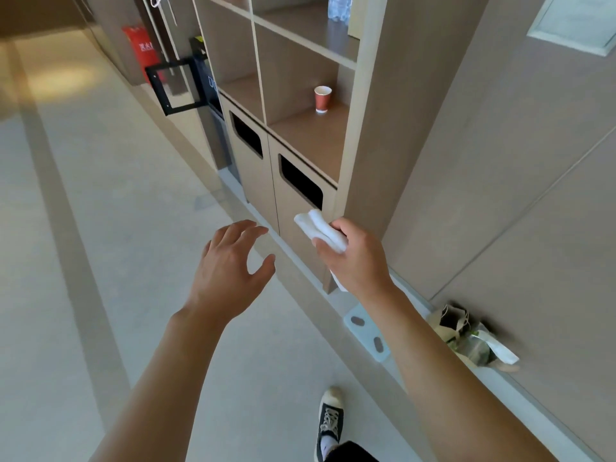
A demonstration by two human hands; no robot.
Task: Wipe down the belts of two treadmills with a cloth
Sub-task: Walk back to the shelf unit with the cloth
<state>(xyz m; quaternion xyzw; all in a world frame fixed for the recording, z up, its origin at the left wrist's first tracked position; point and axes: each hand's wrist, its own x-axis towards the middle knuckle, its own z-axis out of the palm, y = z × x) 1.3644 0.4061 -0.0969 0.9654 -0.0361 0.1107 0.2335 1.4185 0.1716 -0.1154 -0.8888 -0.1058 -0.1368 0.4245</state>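
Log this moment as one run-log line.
stage: walking, no treadmill in view | right hand: grips white cloth | left hand: open, empty | beside: shelf unit with paper cup

We stand on a pale grey floor crossed by darker stripes, with a patch of warm light at its far left. Along our right runs a brown panelled wall. Against it stands a shelf unit with cream edges; a red paper cup sits near the front edge of one shelf. Below are two doors with dark openings. Farther along we see a red fire extinguisher and a black frame.
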